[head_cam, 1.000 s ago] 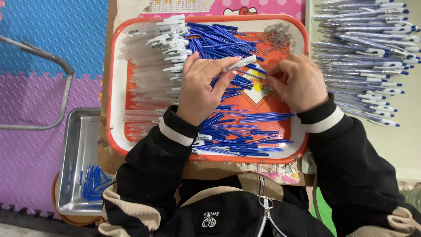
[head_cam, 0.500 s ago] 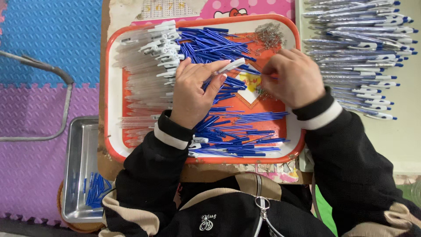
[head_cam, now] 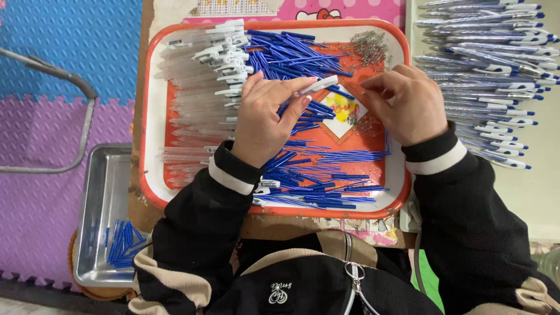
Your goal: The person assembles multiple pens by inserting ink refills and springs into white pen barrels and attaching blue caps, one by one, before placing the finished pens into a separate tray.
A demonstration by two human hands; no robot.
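Far left there's a blue and purple foam mat (head_cam: 52, 116) with a bent grey metal bar (head_cam: 70, 81) lying over it, and just right of that a steel pan (head_cam: 102, 192) sitting low beside the table, with a small bunch of blue refills (head_cam: 121, 244) in its near corner. Then comes the big orange and white tray (head_cam: 153, 116). Its left side is packed with clear pen barrels (head_cam: 192, 99), white clips up top, and blue ink refills (head_cam: 303, 169) are scattered all over the middle and the near edge. The left hand (head_cam: 265, 119) sits over the middle of the tray, fingers curled, pinching one clear pen barrel with a white clip (head_cam: 315, 86) between thumb and fingertips, angled up to the right and held just above the refills. A little heap of metal springs (head_cam: 367, 49) sits in the tray's far right corner. The right hand (head_cam: 402, 105) is just right of centre, fingers bunched together and curled down; can't tell what it's pinching, if anything, since the fingertips hide it. Off the tray on the far right, a pile of finished blue and white pens (head_cam: 490, 76) lies on the pale tabletop (head_cam: 542, 186).
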